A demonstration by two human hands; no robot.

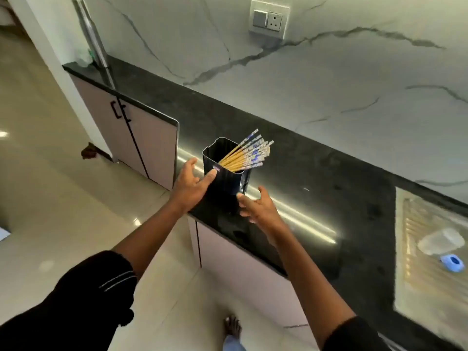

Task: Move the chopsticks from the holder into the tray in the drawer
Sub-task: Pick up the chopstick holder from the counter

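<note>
**Two open hands beside the chopstick holder**

Near the middle of the head view, one black holder [226,177] stands upright on the dark stone counter [316,188], close to the counter's front edge. One bundle of chopsticks [247,155] sits in it and leans toward the upper right of the frame, so the patterned blue-and-white ends stick out over the rim and the yellow shafts go down inside. The single sticks overlap too much for an exact count; they look like roughly ten.

Two bare hands are at the holder, one on each side. The left hand [192,184] is spread open with its fingers released, and one fingertip touches the holder's left wall near the rim. The right hand [258,207] is also open, fingers loose and slightly curled, just beside the holder's lower right corner; whether it touches the holder I cannot tell. Neither hand grasps anything. Both forearms come up from the bottom of the frame, each with a black sleeve.

At the right edge of the frame one steel sink drainboard [430,249] is set into the counter, and one small blue object [452,262] lies on it. In the upper middle one wall socket plate [269,19] is fixed to the marble wall. At the left, two cabinet doors [131,138] with two black handles are shut. One bare foot [232,326] shows at the bottom.
</note>
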